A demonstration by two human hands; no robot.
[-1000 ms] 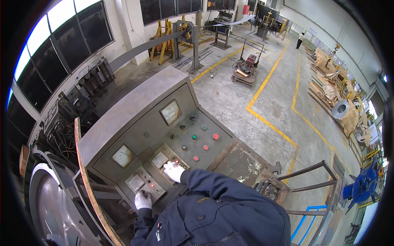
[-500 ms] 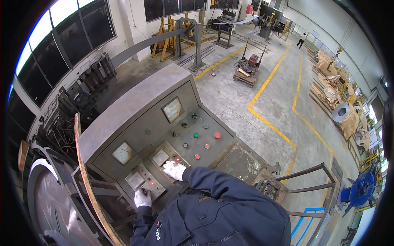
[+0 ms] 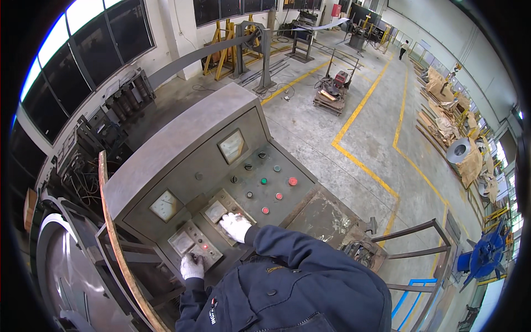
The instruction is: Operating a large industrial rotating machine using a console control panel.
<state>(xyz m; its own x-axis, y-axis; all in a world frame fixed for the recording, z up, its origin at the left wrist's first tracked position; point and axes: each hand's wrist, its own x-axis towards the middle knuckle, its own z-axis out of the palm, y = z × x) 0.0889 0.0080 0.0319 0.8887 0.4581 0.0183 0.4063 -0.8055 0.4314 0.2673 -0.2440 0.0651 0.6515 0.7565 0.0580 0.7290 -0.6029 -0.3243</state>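
Observation:
Both my hands, in white gloves, work at a grey metal control console (image 3: 182, 138). My left hand (image 3: 192, 266) rests at the near edge of the left control module (image 3: 213, 255), its fingers curled down; whatever they grip is hidden. My right hand (image 3: 235, 228) lies over the lower part of the right control module (image 3: 215, 211), fingers bent together, with their grip hidden too. A small red lamp (image 3: 206, 247) glows on the left module. To the right are a green button (image 3: 264, 181), a large red button (image 3: 292, 181) and several black rotary switches.
Two dial gauges, one a square meter (image 3: 231, 146), sit in the console's upright face. A wooden strip (image 3: 113, 238) and a large round metal machine part (image 3: 77, 276) stand at left. A metal railing (image 3: 415, 257) and a blue fan (image 3: 481, 259) are at right. A wheeled cart (image 3: 332, 94) stands beyond.
My hands stay at the same modules, the right one shifting only slightly. The red glow beside my right hand no longer shows clearly. A distant person has moved a little left and farther off.

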